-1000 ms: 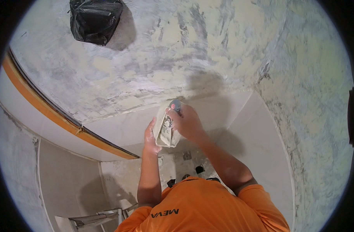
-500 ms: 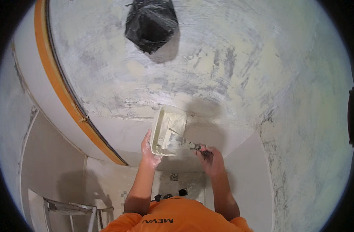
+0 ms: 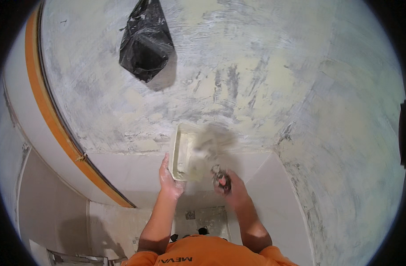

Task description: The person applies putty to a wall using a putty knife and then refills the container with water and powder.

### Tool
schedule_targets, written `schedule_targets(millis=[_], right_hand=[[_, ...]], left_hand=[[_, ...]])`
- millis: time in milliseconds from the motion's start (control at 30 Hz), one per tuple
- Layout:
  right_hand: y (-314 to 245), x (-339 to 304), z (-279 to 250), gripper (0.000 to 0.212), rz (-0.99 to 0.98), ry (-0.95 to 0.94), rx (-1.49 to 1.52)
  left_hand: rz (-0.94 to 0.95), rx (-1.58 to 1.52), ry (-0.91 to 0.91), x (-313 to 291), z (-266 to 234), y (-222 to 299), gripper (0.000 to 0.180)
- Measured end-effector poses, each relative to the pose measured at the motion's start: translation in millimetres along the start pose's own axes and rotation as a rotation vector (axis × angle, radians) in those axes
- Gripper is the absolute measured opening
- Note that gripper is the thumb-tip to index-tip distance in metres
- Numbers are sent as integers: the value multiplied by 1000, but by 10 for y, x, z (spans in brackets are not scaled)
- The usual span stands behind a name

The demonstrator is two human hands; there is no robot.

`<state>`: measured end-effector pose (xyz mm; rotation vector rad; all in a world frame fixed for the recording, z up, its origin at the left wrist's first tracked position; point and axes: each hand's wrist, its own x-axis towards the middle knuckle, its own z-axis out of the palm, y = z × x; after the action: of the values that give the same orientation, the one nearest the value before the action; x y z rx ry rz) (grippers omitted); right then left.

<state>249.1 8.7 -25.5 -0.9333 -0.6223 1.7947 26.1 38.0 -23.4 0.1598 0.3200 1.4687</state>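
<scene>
A pale rectangular tray is held by my left hand, with the fingers along its left side and the palm beneath its near end. Inside lies cream-coloured filler. My right hand is wrapped round the handle of a filling knife, just right of the tray. Motion smears the blade over the tray's right part, so whether it touches the tray or the filler is unclear. White residue coats my left fingers and wrist.
Beyond the tray spreads a patchy filled surface, where a black plastic bag hangs. An orange strip curves down the left. Smooth pale panels border it. A metal frame stands lower left.
The filling knife has turned from lying across the tray to pointing away from me, its blade now blurred. My view has shifted, moving the bag and orange strip leftward.
</scene>
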Motion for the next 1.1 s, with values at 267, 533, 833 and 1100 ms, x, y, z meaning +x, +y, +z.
schedule_targets(millis=[267,533,833,1100], right_hand=[[-797,327,255,39,-717,-174,-217],[-923,1059,544,30,-1378,473,-820],[9,1468,-126,20,-1338,802,-757],[-522,1112,469,40,-1480,642,-834]], left_hand=[[18,42,-123,69,99,-217,45],[27,-92,-117,43,40,-109,49],[95,-63,22,-65,-328,77,50],[94,43,15,-110,-330,149,53]])
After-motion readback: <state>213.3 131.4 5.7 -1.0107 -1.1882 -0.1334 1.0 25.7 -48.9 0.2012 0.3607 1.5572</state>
